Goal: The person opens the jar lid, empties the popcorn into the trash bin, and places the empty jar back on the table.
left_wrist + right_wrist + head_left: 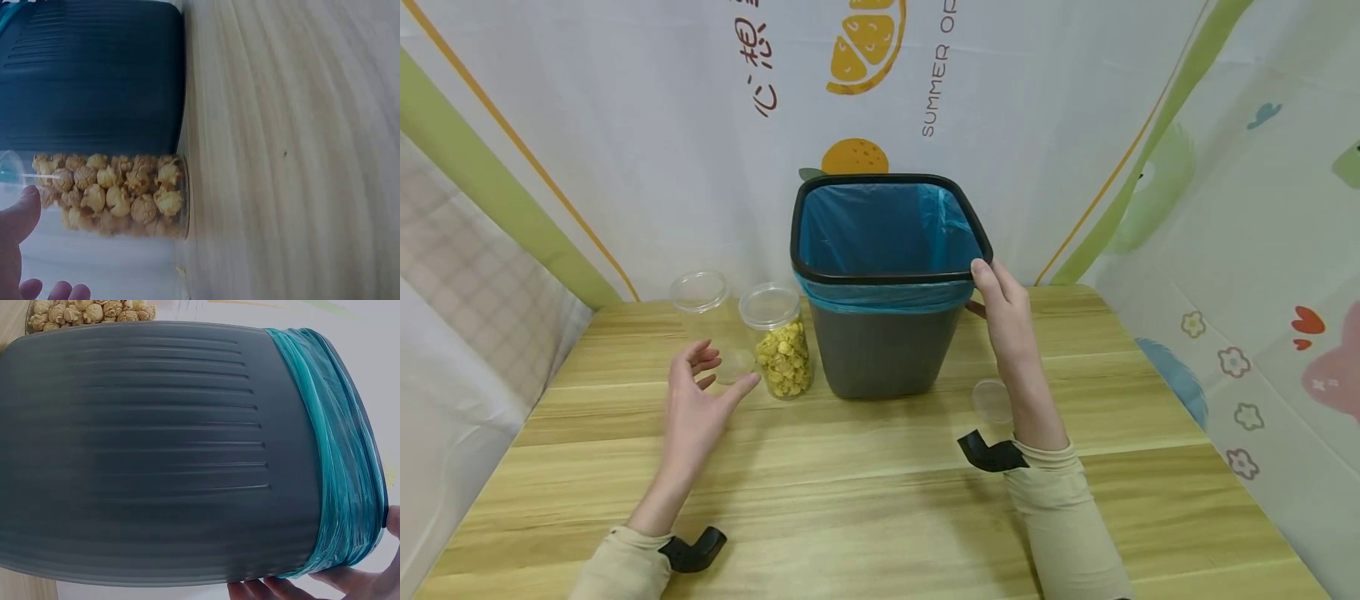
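A dark grey trash can (883,354) with a black rim and blue liner bag (887,297) stands upright at the table's middle back. My right hand (1011,321) grips its right front corner, thumb on the rim and fingers against the side. Left of the can is a clear jar of popcorn (786,358), upright and partly filled. Next to that stands a clear jar (700,312) with no popcorn visible inside. My left hand (696,408) is in front of this second jar, thumb and fingers spread apart; contact with it cannot be told.
A round clear lid (988,400) lies on the wooden table (865,500), partly behind my right wrist. Printed white curtains (625,125) hang behind and beside the table.
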The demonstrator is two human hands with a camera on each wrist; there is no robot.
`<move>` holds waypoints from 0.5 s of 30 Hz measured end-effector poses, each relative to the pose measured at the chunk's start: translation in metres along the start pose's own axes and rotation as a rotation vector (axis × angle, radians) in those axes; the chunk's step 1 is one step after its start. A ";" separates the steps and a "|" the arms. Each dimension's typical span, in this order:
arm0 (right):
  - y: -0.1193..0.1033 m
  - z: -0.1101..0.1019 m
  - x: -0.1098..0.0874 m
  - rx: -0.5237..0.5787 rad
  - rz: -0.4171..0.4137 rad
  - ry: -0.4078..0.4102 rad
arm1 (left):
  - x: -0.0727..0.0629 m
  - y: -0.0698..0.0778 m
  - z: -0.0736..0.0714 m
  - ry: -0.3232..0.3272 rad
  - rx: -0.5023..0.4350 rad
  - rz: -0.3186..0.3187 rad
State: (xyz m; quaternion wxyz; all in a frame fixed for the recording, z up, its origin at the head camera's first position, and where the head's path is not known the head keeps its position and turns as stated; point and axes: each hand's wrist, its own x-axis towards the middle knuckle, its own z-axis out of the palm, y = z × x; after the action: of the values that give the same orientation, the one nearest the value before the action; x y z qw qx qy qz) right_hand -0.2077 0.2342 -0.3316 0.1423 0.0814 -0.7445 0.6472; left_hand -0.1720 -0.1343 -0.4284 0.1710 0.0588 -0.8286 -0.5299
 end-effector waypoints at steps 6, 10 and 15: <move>0.000 0.000 0.000 0.003 -0.003 0.001 | 0.000 0.001 0.013 -0.058 0.004 0.038; 0.000 -0.001 0.000 0.003 0.000 -0.003 | 0.002 0.002 0.020 -0.095 0.003 0.049; 0.000 0.000 0.000 0.002 0.002 -0.003 | 0.004 0.004 0.025 -0.141 -0.002 0.036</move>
State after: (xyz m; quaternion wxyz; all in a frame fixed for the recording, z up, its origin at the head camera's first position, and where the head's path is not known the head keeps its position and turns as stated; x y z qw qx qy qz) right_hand -0.2075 0.2346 -0.3313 0.1405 0.0818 -0.7441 0.6480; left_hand -0.1839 -0.1117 -0.4332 0.1218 0.0064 -0.8390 -0.5304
